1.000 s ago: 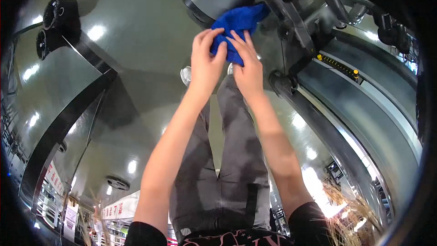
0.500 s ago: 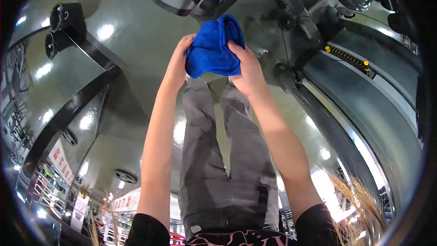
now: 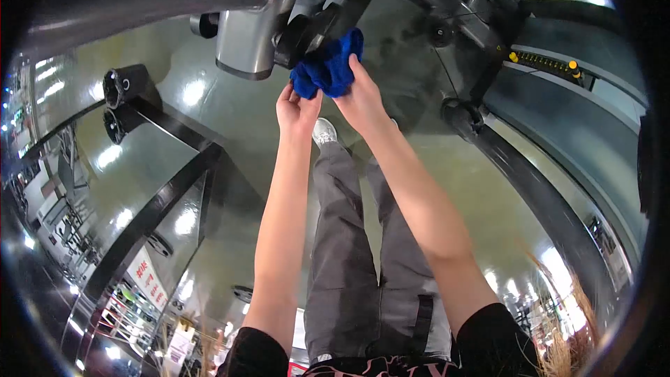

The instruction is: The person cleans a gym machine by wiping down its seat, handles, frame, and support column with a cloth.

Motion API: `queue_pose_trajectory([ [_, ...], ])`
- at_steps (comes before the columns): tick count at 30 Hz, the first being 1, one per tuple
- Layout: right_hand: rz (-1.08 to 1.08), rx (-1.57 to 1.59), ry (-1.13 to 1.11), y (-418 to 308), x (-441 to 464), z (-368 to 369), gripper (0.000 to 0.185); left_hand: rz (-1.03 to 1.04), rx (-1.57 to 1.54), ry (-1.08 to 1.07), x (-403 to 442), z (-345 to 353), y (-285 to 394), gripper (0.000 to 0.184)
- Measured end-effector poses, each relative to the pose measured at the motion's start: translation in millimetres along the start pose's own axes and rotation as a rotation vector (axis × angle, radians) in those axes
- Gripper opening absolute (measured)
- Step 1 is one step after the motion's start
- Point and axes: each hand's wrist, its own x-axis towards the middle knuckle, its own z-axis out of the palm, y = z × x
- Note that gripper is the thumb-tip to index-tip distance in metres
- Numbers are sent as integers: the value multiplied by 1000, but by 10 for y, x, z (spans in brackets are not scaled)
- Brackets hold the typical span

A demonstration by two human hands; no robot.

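A crumpled blue cloth (image 3: 329, 70) is held between both hands, in front of my body. My left hand (image 3: 297, 110) grips its lower left edge with bent fingers. My right hand (image 3: 361, 95) pinches its right side, the thumb lying along the top. Just above the cloth sit the black round parts (image 3: 299, 38) of a gym machine, close to its upper left edge; whether they touch, I cannot tell. Beside them stands a grey metal post (image 3: 248, 38) with a rounded end.
A thick grey tube (image 3: 146, 10) crosses the upper left. On the right is a machine with a dark panel (image 3: 579, 122) and a yellow-knobbed strip (image 3: 548, 66). A black frame (image 3: 157, 199) runs along the left. My shoe (image 3: 324, 131) is on the shiny floor.
The cloth has moved up against the machine's black parts and is more bunched. Both hands have come closer together. The view has shifted, bringing more of the machine into the upper left.
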Motion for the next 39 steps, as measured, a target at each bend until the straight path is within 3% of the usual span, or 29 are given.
queue_pose_trajectory([
  [2, -67, -50, -37, -14, 132, 127, 43, 120, 67, -16, -30, 254, -119, 30],
  [3, -100, -98, 61, 9, 246, 234, 49, 116, 75, 9, 33, 295, -113, 34],
  [6, -307, -788, 135, -3, 329, 507, 55, 154, 103, 92, 65, 423, -131, 36],
  [11, -255, -862, 67, -29, -139, 764, 61, 76, 288, 89, -156, 304, 27, 30],
  [14, -408, -1159, 71, 155, -308, 953, 65, -46, 392, -3, -173, -4, 324, 29],
  [17, -368, -1140, 65, 224, -363, 1103, 69, -100, 440, 9, -225, -72, 543, 29],
  [23, -582, -1030, 176, 379, -226, 1058, 64, -78, 411, 115, -128, -68, 561, 29],
  [27, -456, -571, 130, 277, -88, 838, 66, -37, 390, 174, 26, 94, 458, 30],
  [30, -356, -469, 152, 230, 233, 744, 68, 13, 443, 176, 152, 224, 407, 30],
  [32, -93, -331, 174, 116, 395, 659, 74, 140, 749, 20, 157, 175, 366, 32],
  [34, 123, -201, 222, -15, 509, 568, 76, 19, 141, -26, 435, 202, 499, 33],
  [36, 42, -347, 200, 177, 854, 423, 75, -41, 48, -29, 514, 239, 516, 36],
  [39, -33, -628, 153, 62, 1011, 458, 62, 63, 78, 49, 466, 323, 340, 38],
])
